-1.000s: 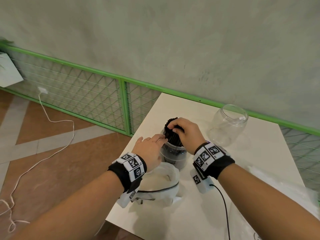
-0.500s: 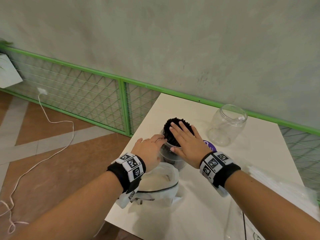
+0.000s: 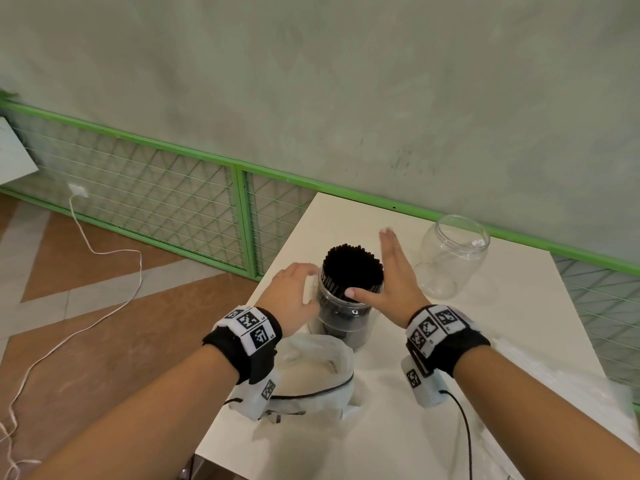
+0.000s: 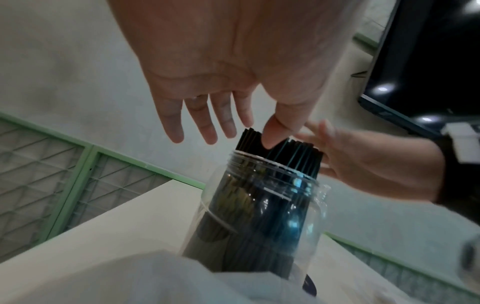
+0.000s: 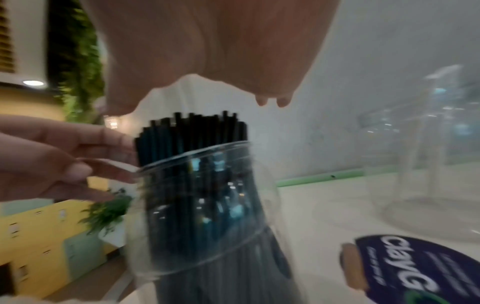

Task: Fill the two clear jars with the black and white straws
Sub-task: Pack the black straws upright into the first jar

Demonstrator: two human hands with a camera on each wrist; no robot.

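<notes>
1. Our left hand (image 3: 292, 296), fingers relaxed and holding nothing, sits by the table's (image 3: 519, 341) left edge.
2. A jar (image 3: 346, 317) packed with black straws (image 3: 352, 271) stands between our hands.
3. Our right hand (image 3: 394, 275) is flat, fingers straight.
4. An empty jar (image 3: 450, 261) stands apart, near the wall.

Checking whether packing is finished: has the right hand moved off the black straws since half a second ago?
Yes. The right hand has slid off the black straws toward the empty jar, fingers straight.
</notes>
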